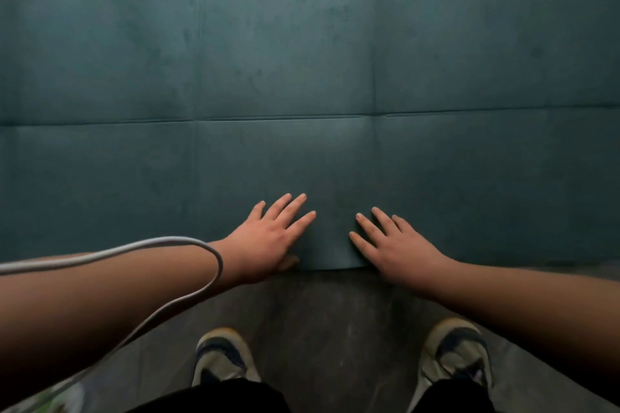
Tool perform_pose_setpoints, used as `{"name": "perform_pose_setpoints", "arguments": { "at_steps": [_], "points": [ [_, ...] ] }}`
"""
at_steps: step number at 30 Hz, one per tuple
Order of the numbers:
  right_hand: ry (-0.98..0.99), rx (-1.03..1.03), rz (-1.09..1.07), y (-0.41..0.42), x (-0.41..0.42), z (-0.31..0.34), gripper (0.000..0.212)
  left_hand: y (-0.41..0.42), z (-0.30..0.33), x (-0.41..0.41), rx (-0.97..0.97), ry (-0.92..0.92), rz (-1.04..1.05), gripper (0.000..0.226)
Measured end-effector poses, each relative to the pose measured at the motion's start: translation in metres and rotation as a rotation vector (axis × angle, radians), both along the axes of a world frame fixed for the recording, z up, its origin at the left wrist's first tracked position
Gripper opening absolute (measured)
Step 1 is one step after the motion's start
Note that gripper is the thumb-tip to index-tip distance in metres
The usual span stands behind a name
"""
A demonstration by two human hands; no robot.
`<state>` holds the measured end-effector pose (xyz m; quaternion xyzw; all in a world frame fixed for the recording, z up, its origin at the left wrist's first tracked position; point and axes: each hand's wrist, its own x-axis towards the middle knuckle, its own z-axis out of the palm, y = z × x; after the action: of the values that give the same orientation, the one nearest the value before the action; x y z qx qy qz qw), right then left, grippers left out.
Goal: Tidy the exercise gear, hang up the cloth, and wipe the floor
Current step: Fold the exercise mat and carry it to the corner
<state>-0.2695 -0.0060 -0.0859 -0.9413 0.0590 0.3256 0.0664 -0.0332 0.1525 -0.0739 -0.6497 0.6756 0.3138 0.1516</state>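
Floor [318,305] of dark, scuffed stone fills the bottom of the view and shows again as a pale, glossy strip along the top. Between the two lies the mat [302,77], a broad teal sheet spread flat across nearly the whole width, crossed by one long crease from side to side and fainter creases running away from the person. Its near edge sits just ahead of the shoes [223,359], which stand on bare floor.

Both arms reach forward to that near edge. The left hand [268,241] lies palm down on the mat, fingers straight and fanned, with the thumb tucked at or under the edge; whether it has hold of the edge cannot be told. The right hand [396,248] rests flat beside it, fingers straight and spread, gripping nothing. The hands are near each other but apart, with a strip of mat between them. A pale cable [188,240] loops over the left forearm.

The step in hand looks like tidying the gear: getting the mat ready to fold or roll from the near edge. The next move likely calls for curling fingers under the edge on both sides and lifting it evenly, following the existing creases so the fold stays square. No cloth is visible.
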Motion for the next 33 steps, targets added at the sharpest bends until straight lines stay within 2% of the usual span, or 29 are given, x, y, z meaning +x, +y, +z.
{"name": "perform_pose_setpoints", "arguments": {
  "at_steps": [2, 4, 8, 10, 15, 18, 22, 24, 26, 30, 33],
  "points": [
    [0.0, 0.01, -0.023, 0.001, 0.002, 0.009, 0.064, -0.001, 0.008, -0.008, -0.042, 0.049, 0.042, 0.085],
    [-0.107, 0.0, -0.056, -0.004, 0.007, 0.02, 0.053, 0.001, 0.012, -0.012, -0.103, 0.075, 0.027, 0.086],
    [-0.241, -0.013, -0.113, -0.023, 0.014, 0.049, 0.037, 0.002, 0.026, -0.006, -0.135, 0.041, 0.022, 0.078],
    [-0.302, -0.065, -0.13, -0.031, 0.023, 0.072, 0.032, -0.005, 0.041, 0.002, -0.22, 0.014, 0.047, 0.071],
    [-0.584, -0.154, -0.177, -0.056, 0.058, 0.11, 0.038, -0.034, 0.081, 0.033, -0.528, -0.067, 0.144, 0.053],
    [-0.809, -0.219, -0.097, -0.069, 0.082, 0.126, 0.049, -0.059, 0.101, 0.054, -0.657, -0.185, 0.194, 0.052],
    [-1.074, -0.233, 0.05, -0.082, 0.099, 0.14, 0.043, -0.095, 0.12, 0.079, -0.79, -0.305, 0.255, 0.051],
    [-1.049, -0.215, 0.092, -0.088, 0.104, 0.136, 0.042, -0.115, 0.131, 0.09, -0.829, -0.366, 0.297, 0.058],
    [-0.906, -0.274, 0.027, -0.1, 0.113, 0.126, 0.048, -0.134, 0.138, 0.101, -0.858, -0.424, 0.331, 0.062],
    [-0.552, -0.306, -0.208, -0.126, 0.144, 0.113, 0.083, -0.17, 0.141, 0.122, -0.874, -0.448, 0.354, 0.073],
    [-0.468, -0.269, -0.324, -0.137, 0.172, 0.116, 0.098, -0.191, 0.139, 0.129, -0.843, -0.447, 0.353, 0.08]
  ]
}}
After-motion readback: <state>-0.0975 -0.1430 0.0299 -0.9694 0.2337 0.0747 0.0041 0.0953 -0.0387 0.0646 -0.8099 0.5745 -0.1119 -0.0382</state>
